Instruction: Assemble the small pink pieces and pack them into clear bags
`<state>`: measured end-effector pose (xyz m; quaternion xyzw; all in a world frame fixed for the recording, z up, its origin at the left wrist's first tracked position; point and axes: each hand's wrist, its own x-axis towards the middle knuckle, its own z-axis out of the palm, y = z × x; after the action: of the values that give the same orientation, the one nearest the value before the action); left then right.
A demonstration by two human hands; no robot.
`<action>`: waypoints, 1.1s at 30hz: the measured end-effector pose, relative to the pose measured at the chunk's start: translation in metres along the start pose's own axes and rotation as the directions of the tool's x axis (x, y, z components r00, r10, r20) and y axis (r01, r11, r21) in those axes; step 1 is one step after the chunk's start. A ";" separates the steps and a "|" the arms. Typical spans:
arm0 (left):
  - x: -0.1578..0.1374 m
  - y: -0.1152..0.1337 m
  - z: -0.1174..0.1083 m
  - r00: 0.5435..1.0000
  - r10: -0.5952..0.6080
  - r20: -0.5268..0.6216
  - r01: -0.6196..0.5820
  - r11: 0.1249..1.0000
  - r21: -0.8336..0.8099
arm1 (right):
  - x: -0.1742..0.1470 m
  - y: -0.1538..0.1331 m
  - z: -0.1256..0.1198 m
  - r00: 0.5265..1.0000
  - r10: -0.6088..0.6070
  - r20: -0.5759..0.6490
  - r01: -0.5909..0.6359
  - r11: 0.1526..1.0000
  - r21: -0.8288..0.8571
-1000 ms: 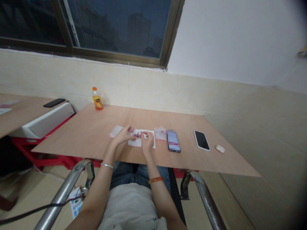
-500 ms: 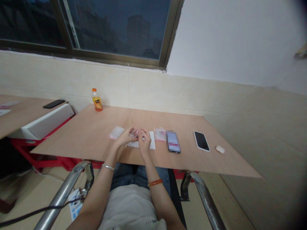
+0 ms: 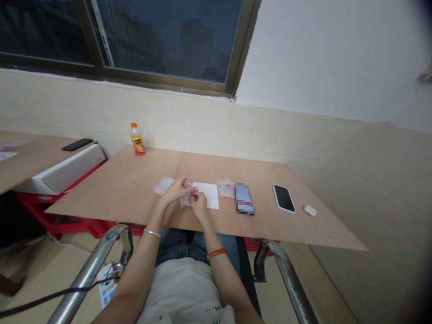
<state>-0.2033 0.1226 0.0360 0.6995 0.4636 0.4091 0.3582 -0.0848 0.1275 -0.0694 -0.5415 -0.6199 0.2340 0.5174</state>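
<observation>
Near the front of the wooden table, my left hand (image 3: 176,191) is closed on a small clear plastic bag (image 3: 188,182) with pinkish parts. My right hand (image 3: 199,206) sits just below and to the right, its fingers curled in a pinch close to my left fingertips. What the right fingers hold is too small to make out. Beneath and behind the hands lies a white sheet of paper (image 3: 209,194). A pile of clear bags (image 3: 164,185) is left of my left hand, and another stack of pink-edged bags (image 3: 226,188) lies right of the paper.
A phone with a blurred screen (image 3: 244,199), a white-framed phone (image 3: 284,198) and a small white case (image 3: 309,210) lie to the right. An orange drink bottle (image 3: 138,140) stands at the back left. Metal armrests (image 3: 91,265) flank me before the table (image 3: 135,180).
My right hand has moved slightly down and left, its fingers curling more. More of the white paper shows. The left hand stays almost in place with the bag.
</observation>
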 end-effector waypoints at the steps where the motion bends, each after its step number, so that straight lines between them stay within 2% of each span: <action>1: 0.001 0.000 0.000 1.000 -0.007 0.002 0.007 1.000 -0.004 | -0.001 0.000 0.001 1.000 -0.006 0.001 0.006 1.000 -0.029; 5: 0.002 0.001 0.001 0.999 -0.026 0.018 0.027 0.999 -0.037 | -0.002 -0.001 0.002 1.000 -0.030 0.003 0.030 0.994 -0.101; 10: 0.001 0.004 0.002 0.998 -0.056 0.033 0.058 0.996 -0.068 | -0.002 -0.004 0.002 0.999 -0.052 0.014 0.053 0.994 -0.097; 15: -0.002 0.003 -0.001 0.998 -0.005 0.058 0.009 0.997 -0.073 | -0.003 -0.006 0.001 0.997 -0.072 0.018 0.073 0.997 -0.020; 18: -0.003 0.003 -0.003 0.996 0.026 0.085 -0.017 0.994 -0.111 | -0.002 -0.008 -0.002 0.999 -0.035 -0.014 0.035 0.999 -0.001; 20: -0.004 0.002 -0.005 0.995 0.040 0.088 -0.030 0.992 -0.122 | 0.000 -0.009 -0.005 0.998 0.009 -0.064 -0.008 1.000 0.025; 22: -0.004 0.000 -0.006 0.996 0.065 0.061 -0.059 0.994 -0.088 | 0.002 -0.012 -0.010 0.984 0.042 -0.170 -0.029 0.997 0.078; 25: -0.004 -0.003 -0.005 0.996 0.087 -0.016 -0.087 0.996 -0.014 | 0.006 -0.020 -0.020 0.924 0.067 -0.376 -0.012 0.989 0.146; 27: -0.003 -0.005 -0.004 0.995 0.087 -0.055 -0.087 0.996 0.002 | 0.006 -0.029 -0.026 0.886 0.064 -0.459 0.009 0.988 0.155; 30: -0.003 -0.005 -0.002 0.994 0.085 -0.066 -0.086 0.996 -0.008 | 0.005 -0.044 -0.034 0.848 0.040 -0.529 0.036 0.991 0.133; 33: -0.003 -0.004 -0.002 0.994 0.101 -0.049 -0.102 0.995 -0.012 | 0.002 -0.058 -0.039 0.830 -0.016 -0.558 0.090 0.990 0.106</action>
<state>-0.2071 0.1210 0.0325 0.7096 0.4329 0.4469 0.3306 -0.0746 0.1013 -0.0053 -0.5345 -0.4414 0.0914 0.7149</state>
